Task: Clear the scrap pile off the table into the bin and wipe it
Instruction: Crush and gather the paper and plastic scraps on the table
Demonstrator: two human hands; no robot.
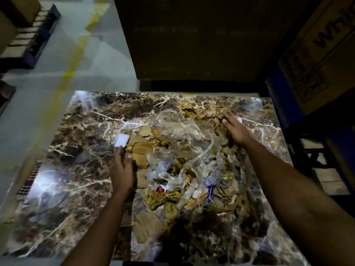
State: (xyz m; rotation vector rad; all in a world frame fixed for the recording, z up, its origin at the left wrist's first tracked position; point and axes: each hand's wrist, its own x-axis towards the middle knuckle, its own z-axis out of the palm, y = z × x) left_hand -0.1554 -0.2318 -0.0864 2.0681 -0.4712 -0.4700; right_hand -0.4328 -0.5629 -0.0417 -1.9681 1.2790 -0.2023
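A glossy brown marble-patterned table (80, 131) with white veins fills the lower part of the view, with bright glare near its 8 o'clock edge. On it, from the centre out toward 4 o'clock, lies a scrap pile (184, 169): torn cardboard pieces (141, 150) at the pile's 10 o'clock side, crumpled clear plastic wrap (184, 129) on top toward 12 o'clock, and tangled tape and paper scraps lower down. A small white card (121, 140) sits at the pile's 9 o'clock edge.
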